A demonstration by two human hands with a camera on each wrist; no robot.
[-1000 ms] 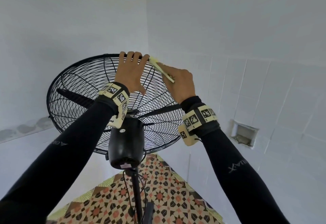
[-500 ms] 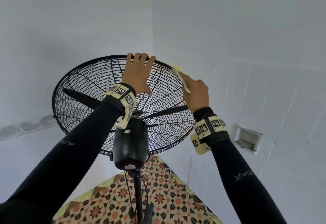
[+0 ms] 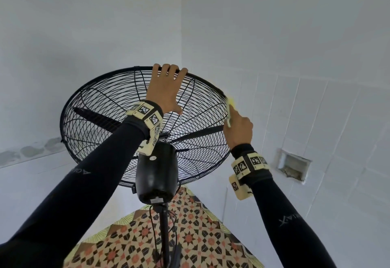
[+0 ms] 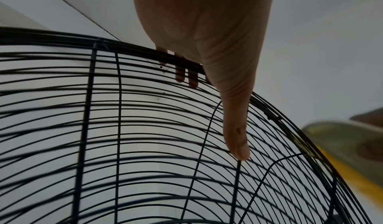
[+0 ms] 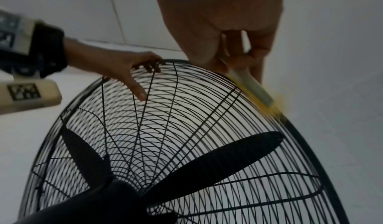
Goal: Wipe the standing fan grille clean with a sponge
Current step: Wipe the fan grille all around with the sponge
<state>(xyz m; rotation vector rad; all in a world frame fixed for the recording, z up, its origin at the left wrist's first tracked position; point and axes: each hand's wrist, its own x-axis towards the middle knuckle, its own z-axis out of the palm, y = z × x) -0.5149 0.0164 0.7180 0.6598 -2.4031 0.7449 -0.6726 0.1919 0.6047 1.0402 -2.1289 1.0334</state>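
Along the grille's (image 3: pixel 118 119) right rim, the right hand (image 3: pixel 239 129) pinching the yellow sponge (image 3: pixel 229 107) has slid down from the top edge, while the left hand (image 3: pixel 166 90) still grips that edge.

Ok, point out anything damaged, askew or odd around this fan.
Two things stand out. The wall recess right of the fan grille has a chipped, grimy edge with debris inside. A patchy grey strip runs along the left wall. The grille itself shows no bent wires; the sponge is blurred.
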